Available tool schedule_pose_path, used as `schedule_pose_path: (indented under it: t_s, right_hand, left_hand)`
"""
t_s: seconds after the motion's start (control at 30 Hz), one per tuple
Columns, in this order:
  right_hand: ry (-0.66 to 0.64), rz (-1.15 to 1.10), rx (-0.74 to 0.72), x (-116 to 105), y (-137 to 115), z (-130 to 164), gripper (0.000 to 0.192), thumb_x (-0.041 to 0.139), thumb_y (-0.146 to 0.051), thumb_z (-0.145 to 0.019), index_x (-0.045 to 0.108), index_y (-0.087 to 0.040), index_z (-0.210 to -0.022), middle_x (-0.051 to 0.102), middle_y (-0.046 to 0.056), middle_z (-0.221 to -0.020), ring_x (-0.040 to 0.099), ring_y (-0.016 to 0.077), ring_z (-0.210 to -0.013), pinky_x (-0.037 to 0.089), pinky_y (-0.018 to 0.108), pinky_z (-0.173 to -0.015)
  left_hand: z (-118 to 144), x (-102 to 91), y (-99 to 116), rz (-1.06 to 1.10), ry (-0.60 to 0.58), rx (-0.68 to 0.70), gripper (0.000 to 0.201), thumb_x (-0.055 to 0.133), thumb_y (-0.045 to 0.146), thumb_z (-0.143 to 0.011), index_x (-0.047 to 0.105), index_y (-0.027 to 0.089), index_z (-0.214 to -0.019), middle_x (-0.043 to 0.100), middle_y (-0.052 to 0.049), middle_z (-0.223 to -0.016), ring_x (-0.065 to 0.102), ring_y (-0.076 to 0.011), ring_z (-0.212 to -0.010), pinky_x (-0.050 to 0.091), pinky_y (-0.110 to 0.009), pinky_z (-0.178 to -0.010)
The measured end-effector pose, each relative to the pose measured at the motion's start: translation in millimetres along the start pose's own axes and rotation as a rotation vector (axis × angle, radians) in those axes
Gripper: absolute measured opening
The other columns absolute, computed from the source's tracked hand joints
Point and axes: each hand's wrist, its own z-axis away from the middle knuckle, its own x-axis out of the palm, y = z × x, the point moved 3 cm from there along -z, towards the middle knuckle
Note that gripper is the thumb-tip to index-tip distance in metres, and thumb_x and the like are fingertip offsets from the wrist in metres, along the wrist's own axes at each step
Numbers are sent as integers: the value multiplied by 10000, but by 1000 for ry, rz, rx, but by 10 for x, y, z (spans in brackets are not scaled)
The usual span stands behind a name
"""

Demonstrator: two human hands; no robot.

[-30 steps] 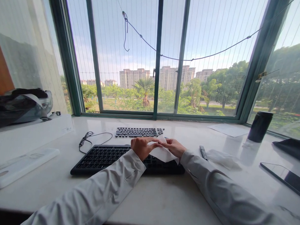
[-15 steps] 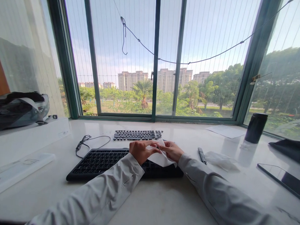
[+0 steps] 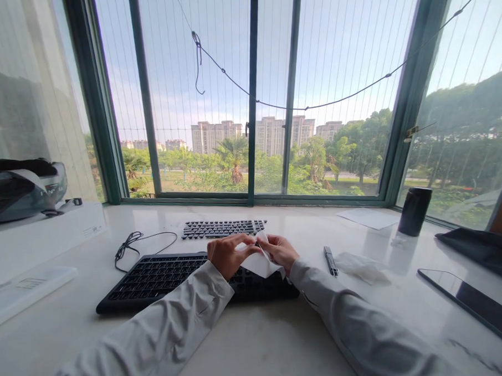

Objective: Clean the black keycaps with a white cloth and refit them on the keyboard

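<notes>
At the white table (image 3: 264, 344) by the window (image 3: 251, 99), the left hand (image 3: 226, 253) and right hand (image 3: 281, 252) pinch 1 white tissue (image 3: 264, 267) in their fingertips above the black keyboard (image 3: 151, 280), with keycaps (image 3: 220, 229) nearer the table's far edge.

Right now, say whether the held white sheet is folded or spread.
Partly folded, not flat: left hand and right hand pinch the white sheet, its lower part loose.
</notes>
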Motion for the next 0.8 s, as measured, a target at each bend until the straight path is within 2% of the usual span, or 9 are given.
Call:
schedule_pose_path:
  t_s: [0.23,0.47,0.67,0.8]
  right_hand:
    - [65,-33,51,-44,66,-44,497,733,-550,-533,647,-132,-788,584,-15,-562,472,77,-458,324,214,-460]
    - [65,-17,87,-70,87,-49,447,762,-508,-520,655,-140,-749,593,-9,-550,481,79,-443,348,212,-445]
    - [-32,-126,29,-17,52,-33,502,750,-517,-531,651,-164,-875,656,20,-730,570,124,-574,422,239,-540]
    - [-57,-61,-9,-19,19,-30,573,730,-559,-526,636,-165,-931,665,39,-786,599,158,-650,428,252,-572]
  left_hand:
    - [-1,43,-39,20,-41,43,276,603,547,-722,713,338,-864,713,69,-759,657,-106,-699,399,-202,-585]
    - [19,96,-50,29,-109,61,239,622,504,-723,717,330,-856,711,75,-743,642,-99,-660,394,-204,-577]
    - [-17,60,-56,94,-55,-104,304,595,562,-713,706,320,-860,700,56,-725,581,-96,-553,381,-210,-552]
    - [-28,93,-83,245,-103,-171,338,595,544,-717,689,260,-875,692,29,-729,497,-79,-471,362,-199,-489]
